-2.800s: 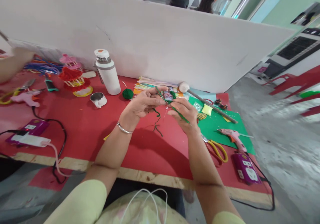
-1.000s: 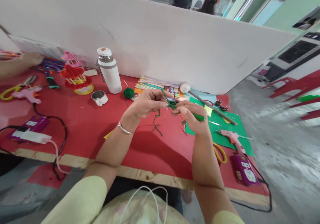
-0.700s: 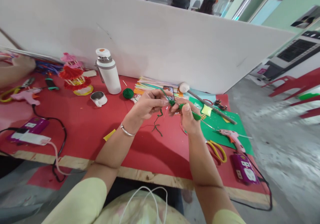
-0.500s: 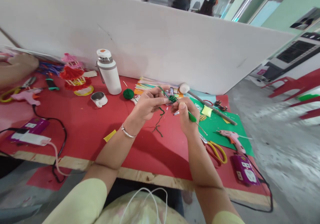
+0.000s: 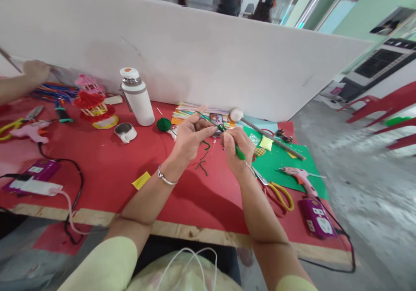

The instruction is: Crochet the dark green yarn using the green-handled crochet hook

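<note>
My left hand (image 5: 191, 136), a bracelet on its wrist, pinches a small piece of green crochet work (image 5: 221, 127), with yarn running up over the fingers. Closed around the green grip of a crochet hook (image 5: 240, 153) is my right hand (image 5: 234, 143). The hook's front end meets the yarn between both hands, though fingers partly hide it. A loose yarn tail (image 5: 202, 164) hangs below my left fingers onto the red tabletop (image 5: 195, 195). The green yarn ball (image 5: 163, 124) lies left of my left hand. Behind the work is a phone (image 5: 216, 118) with its screen lit.
A white flask (image 5: 139, 102) and steel-lined cup (image 5: 125, 133) stand to the left, near a red-and-pink craft model (image 5: 92, 105). Scissors (image 5: 276, 193), a pink glue gun (image 5: 300, 176) and a purple power strip (image 5: 316, 217) lie right. A co-worker's hand (image 5: 36, 71) is at far left.
My right hand and the hook have turned slightly, and the crochet work is now more covered by fingers. The co-worker's hand has shifted. The whole view has moved a little.
</note>
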Demonstrator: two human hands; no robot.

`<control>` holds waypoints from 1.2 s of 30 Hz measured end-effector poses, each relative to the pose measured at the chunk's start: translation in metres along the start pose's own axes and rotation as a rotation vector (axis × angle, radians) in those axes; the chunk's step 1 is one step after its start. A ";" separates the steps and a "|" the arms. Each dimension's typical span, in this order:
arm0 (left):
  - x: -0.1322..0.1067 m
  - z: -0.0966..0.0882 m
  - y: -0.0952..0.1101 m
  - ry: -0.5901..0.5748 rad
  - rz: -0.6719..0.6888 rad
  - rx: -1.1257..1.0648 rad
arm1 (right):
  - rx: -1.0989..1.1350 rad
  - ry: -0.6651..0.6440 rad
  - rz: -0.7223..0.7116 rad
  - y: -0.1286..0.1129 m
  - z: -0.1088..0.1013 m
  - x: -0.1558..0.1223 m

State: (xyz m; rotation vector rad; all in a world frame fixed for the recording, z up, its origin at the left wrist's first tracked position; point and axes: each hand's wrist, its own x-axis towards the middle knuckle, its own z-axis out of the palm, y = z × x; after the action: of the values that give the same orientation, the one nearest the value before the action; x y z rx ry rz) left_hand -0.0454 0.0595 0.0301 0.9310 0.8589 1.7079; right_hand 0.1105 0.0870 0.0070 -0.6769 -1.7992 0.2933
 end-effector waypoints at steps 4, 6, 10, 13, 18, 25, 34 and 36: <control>0.000 -0.001 0.000 -0.046 -0.100 -0.029 | 0.029 0.059 -0.014 0.004 0.003 -0.002; 0.001 -0.002 0.001 -0.032 -0.097 -0.031 | 0.073 0.053 0.001 0.004 0.004 -0.003; 0.001 -0.004 0.006 0.006 -0.037 -0.015 | 0.179 0.018 0.118 0.003 0.004 -0.003; -0.001 -0.004 0.008 -0.043 -0.083 -0.026 | 0.352 0.000 0.340 0.004 0.006 -0.003; -0.002 -0.003 0.007 -0.151 -0.299 -0.134 | 0.628 0.013 0.604 0.005 0.009 -0.002; 0.002 -0.003 0.006 -0.034 -0.096 -0.055 | 0.671 -0.058 0.716 0.006 0.007 0.002; 0.001 0.000 0.006 -0.050 -0.124 -0.012 | 0.627 -0.032 0.691 0.011 0.010 0.005; 0.001 0.001 0.006 -0.055 -0.128 -0.012 | 0.636 -0.005 0.669 0.012 0.010 0.003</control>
State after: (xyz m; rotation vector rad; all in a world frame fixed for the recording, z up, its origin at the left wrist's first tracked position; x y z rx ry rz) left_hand -0.0472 0.0585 0.0356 0.8915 0.8533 1.5694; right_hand 0.1042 0.0999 -0.0003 -0.7834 -1.3127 1.2517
